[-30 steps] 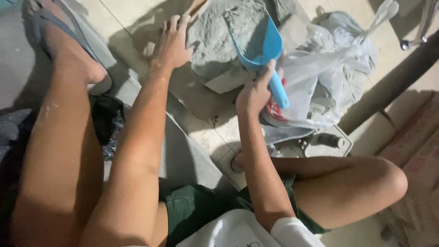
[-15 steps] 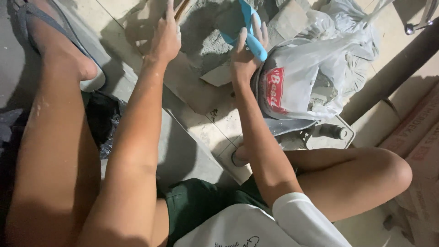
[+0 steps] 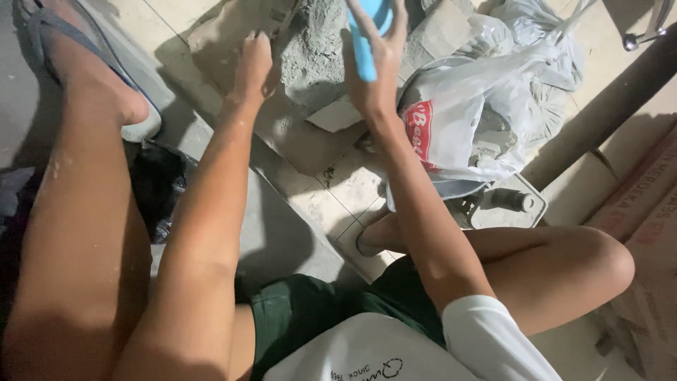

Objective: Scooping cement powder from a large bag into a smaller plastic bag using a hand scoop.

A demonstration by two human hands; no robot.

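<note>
My right hand grips the handle of a blue plastic scoop, whose bowl runs off the top edge. The scoop hangs beside a heap of grey cement powder on the tiled floor. My left hand rests at the left edge of that heap, fingers curled on the floor; a thin wooden stick lies just above it, and whether the hand holds it is unclear. A white plastic bag with more grey powder lies open to the right of my right wrist.
I sit on the floor with my left leg and sandalled foot stretched out at left and my right knee bent at right. A black bag lies under my left arm. A dark pipe slants at right beside cardboard boxes.
My right hand has carried the blue scoop from over the white bag leftward and away, toward the cement heap. My left hand went from spread flat to curled at the heap's edge.
</note>
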